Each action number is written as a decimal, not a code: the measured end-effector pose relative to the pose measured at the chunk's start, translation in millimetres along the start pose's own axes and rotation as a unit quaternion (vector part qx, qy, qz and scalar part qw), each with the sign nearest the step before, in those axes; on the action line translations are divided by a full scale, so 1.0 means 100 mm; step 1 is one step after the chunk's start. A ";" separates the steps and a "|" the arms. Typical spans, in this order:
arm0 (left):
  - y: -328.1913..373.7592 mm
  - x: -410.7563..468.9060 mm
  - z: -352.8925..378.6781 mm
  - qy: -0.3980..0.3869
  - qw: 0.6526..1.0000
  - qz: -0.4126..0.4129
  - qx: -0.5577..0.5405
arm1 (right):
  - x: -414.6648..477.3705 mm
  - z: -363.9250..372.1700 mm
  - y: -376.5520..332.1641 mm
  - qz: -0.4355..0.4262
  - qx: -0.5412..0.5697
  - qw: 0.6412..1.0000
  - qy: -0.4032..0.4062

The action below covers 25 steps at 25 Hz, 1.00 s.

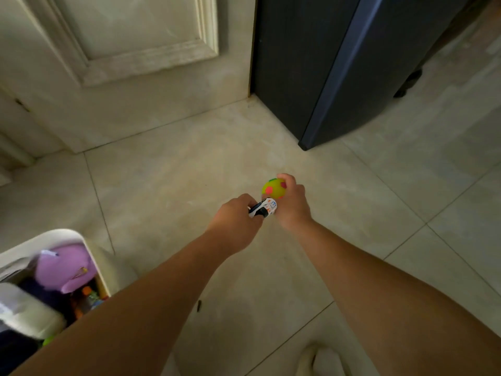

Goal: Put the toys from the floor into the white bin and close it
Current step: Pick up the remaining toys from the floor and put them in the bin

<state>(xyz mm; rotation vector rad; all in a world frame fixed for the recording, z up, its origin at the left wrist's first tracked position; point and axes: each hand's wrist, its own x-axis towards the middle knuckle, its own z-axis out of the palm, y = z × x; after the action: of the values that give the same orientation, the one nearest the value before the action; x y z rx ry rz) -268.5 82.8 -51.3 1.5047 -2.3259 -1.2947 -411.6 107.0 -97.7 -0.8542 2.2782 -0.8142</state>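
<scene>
Over the tiled floor at mid-frame, my right hand (292, 204) is closed around a yellow-green ball (272, 189) with red spots. Just left of it, my left hand (235, 221) grips a small white toy car (264, 208) with orange and black markings. The two toys nearly touch. The white bin (67, 236) stands open at the lower left, its rim showing. A purple plush toy (65, 267) and other small toys lie inside it. My left forearm covers part of the bin's near side.
A cream panelled door (122, 50) fills the upper left. A dark blue cabinet or appliance (339, 66) stands at the upper right, its corner reaching the floor. A socked foot (322, 360) shows at the bottom edge. A white object (24, 310) lies inside the bin.
</scene>
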 end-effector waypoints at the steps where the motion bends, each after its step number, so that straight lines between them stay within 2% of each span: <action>1: -0.02 -0.15 -0.13 0.025 1.000 -0.005 -0.006 | -0.17 0.02 -0.17 -0.012 0.015 1.000 -0.001; 6: -0.25 -0.95 -0.96 0.161 0.986 -0.028 -0.034 | -0.96 0.09 -0.92 -0.077 0.076 0.994 -0.017; 13: -1.06 -2.07 -1.76 0.249 0.962 -0.102 -0.049 | -2.06 0.56 -1.65 -0.158 0.108 0.973 -0.128; 18: -1.77 -2.57 -1.74 0.258 0.946 -0.167 -0.105 | -2.56 1.02 -1.67 -0.214 -0.021 0.948 -0.234; 22: -2.12 -2.79 -1.64 0.264 0.937 -0.209 -0.096 | -2.64 1.38 -1.54 -0.266 -0.084 0.909 -0.309; 25: -2.24 -2.87 -1.60 0.256 0.934 -0.229 -0.098 | -2.67 1.57 -1.39 -0.367 -0.195 0.877 -0.243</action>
<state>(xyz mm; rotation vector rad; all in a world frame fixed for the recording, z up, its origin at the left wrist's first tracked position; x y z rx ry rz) 114.6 175.6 -0.9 2.0781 -1.5370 -0.9945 -84.1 160.4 -25.2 -1.9316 1.6591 -0.3415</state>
